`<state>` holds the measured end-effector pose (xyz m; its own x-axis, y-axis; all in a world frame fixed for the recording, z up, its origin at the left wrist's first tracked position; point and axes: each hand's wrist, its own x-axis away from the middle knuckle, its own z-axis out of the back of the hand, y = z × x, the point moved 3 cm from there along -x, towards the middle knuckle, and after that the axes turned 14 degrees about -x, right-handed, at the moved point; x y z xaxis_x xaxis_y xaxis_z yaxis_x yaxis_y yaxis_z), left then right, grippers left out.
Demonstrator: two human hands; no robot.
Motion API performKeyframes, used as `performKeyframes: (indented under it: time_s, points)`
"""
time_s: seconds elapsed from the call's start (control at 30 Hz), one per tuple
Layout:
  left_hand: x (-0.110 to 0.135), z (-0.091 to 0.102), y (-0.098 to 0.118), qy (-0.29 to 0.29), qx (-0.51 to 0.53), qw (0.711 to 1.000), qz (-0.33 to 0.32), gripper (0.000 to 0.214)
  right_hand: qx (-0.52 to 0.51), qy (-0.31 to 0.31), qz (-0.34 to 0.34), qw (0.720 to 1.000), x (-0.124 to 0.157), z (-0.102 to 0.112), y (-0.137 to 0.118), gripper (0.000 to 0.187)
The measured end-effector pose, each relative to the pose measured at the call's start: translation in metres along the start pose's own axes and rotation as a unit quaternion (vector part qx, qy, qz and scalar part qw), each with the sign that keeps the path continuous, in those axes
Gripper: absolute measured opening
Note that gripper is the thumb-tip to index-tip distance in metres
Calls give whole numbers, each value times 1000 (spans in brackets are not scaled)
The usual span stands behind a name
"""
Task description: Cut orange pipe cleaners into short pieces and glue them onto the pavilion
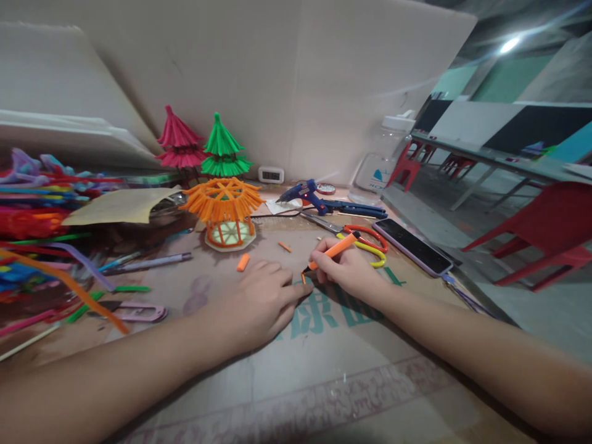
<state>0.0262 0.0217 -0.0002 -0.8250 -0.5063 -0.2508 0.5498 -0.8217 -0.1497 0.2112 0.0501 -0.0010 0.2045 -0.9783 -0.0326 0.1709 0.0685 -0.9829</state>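
My right hand (340,266) is closed around an orange marker (341,245), its dark tip pointing down to the left. That tip is at a short, thin orange stick (303,277) on the table sheet. My left hand (266,300) lies palm down with the index finger stretched to the stick's lower end; its other fingers are loosely bent. An orange marker cap (243,263) rests just beyond my left hand, and another small orange piece (285,246) lies farther back. Behind them stands a small pavilion (224,213) with an orange pipe-cleaner roof.
Pink (178,139) and green (224,145) tiered roofs stand behind the pavilion. A blue glue gun (305,194), scissors (358,237) and a phone (413,246) lie back right, near a clear bottle (379,163). Pipe cleaners (37,203) pile up at left, beside a pink-handled cutter (139,311).
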Motion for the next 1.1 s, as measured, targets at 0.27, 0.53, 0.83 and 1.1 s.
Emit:
performKeyframes:
  time_s: [0.27, 0.53, 0.83, 1.1]
  points:
    - [0, 1, 1, 13, 3, 1000, -3, 35, -24, -42, -20, 999, 1, -1, 1, 18]
    - [-4, 0, -13, 53, 72, 993, 79, 32, -24, -45, -16, 999, 2, -1, 1, 17]
    - [-8, -5, -16, -13, 88, 993, 83, 37, -34, -61, -17, 997, 2, -1, 1, 16]
    - [-7, -3, -17, -4, 93, 992, 81, 35, -23, -37, 2, 999, 2, 1, 2, 16]
